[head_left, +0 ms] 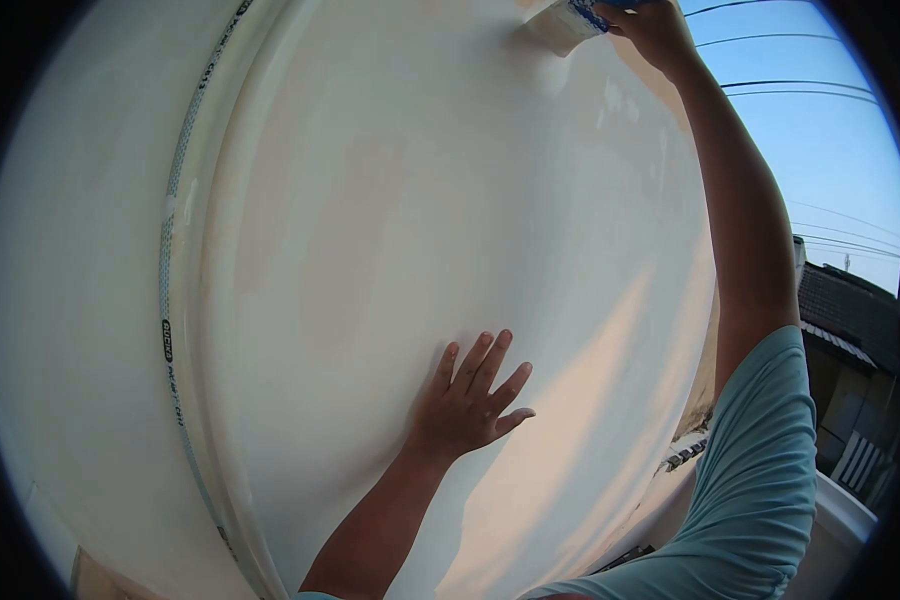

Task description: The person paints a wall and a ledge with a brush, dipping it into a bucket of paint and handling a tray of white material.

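High at the top of the view, my right hand (650,35) grips a wide paintbrush (562,27) by its blue-marked upper part. The pale, whitish end of the brush lies against the white wall (370,230), and part of the handle is hidden by my fingers. Lower down, my left hand (470,397) rests on the wall with its palm down and fingers spread, holding nothing. Patches of the wall look whiter and wetter than the beige parts around them.
A white pipe (192,190) with printed dark lettering runs up the wall on the left. Sunlight falls across the lower right of the wall. Beyond its right edge are overhead wires (800,85), a dark-roofed building (850,310) and a white ledge (842,508).
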The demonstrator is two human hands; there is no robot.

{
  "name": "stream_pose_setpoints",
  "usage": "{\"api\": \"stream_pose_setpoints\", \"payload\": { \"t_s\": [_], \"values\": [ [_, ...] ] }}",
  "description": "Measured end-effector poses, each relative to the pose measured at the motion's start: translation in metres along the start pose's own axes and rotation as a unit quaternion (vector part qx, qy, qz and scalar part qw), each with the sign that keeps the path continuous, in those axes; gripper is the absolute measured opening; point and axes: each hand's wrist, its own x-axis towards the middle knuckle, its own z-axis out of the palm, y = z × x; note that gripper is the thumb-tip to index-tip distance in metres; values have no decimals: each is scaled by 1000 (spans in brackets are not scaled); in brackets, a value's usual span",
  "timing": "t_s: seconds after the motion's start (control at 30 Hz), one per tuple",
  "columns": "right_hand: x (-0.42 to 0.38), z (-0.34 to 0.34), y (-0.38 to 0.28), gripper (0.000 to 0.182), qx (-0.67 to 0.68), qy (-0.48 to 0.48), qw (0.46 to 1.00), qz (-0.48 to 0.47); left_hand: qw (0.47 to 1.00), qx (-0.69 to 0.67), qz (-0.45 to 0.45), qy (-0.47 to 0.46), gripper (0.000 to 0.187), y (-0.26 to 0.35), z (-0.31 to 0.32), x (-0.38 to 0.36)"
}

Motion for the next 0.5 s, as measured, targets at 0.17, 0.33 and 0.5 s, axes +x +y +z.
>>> {"api": "stream_pose_setpoints", "payload": {
  "t_s": [0.17, 0.33, 0.5],
  "values": [
    [0, 9, 7, 12, -6, 66, 998, -19, 1000, 2, 0, 1, 74, 1, 1, 0],
    [-59, 8, -42, 15, -108, -78, 991, -29, 1000, 7, -4, -20, 75, -1, 0, -1],
    [-26, 11, -47, 12, 9, 2, 999, -35, 998, 32, -2, -45, 78, 4, 0, 2]
  ]
}}
